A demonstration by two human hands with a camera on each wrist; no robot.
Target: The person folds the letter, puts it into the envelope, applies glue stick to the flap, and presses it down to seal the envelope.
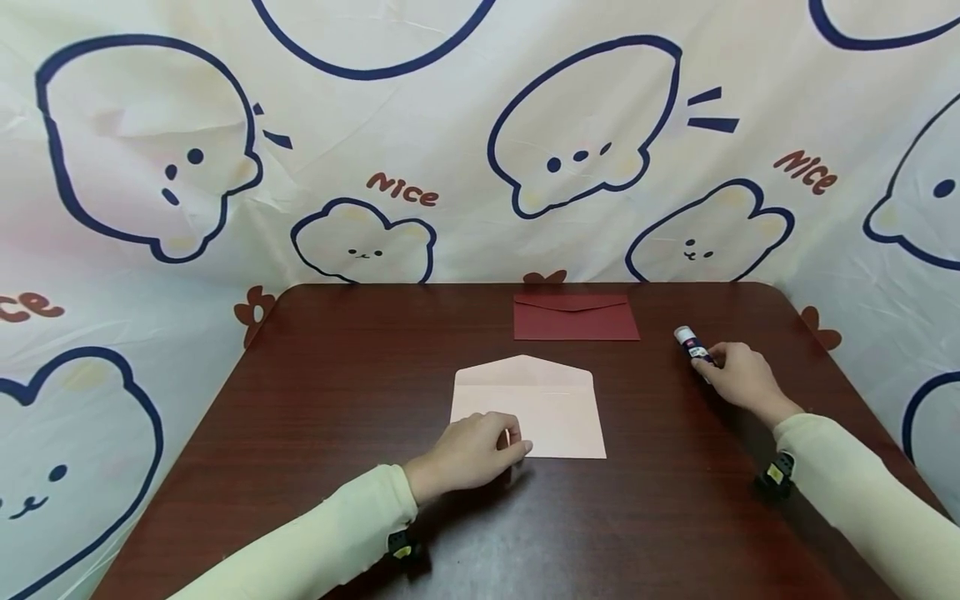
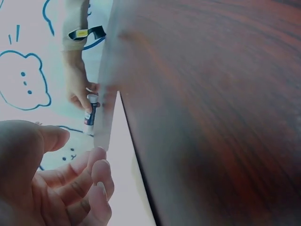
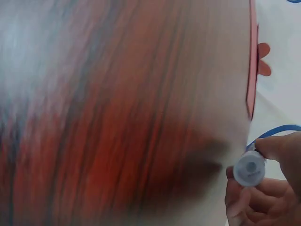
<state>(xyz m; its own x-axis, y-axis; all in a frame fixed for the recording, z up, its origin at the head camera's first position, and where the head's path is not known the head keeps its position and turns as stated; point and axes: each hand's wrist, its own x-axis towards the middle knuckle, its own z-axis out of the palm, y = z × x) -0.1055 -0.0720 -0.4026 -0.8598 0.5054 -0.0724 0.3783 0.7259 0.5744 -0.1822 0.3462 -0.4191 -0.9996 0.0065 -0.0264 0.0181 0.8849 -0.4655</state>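
- My right hand [image 1: 738, 375] grasped the glue stick [image 1: 692, 342] by its near end, off to the right of the pale pink envelope [image 1: 555, 417], presumably to leave the white far end free.
- That envelope lay flat on the desk [image 1: 360, 358] before me, flap spread away, probably for easy reach.
- My left hand [image 1: 476, 450] grasped nothing; its fingers curled loosely over the envelope's near left part, hiding that corner. I could not tell whether they touched it.
- Beyond lay a red envelope [image 1: 576, 321], flap folded down, seemingly set aside.
- A patterned cloth [image 1: 450, 117] walled off the far side.
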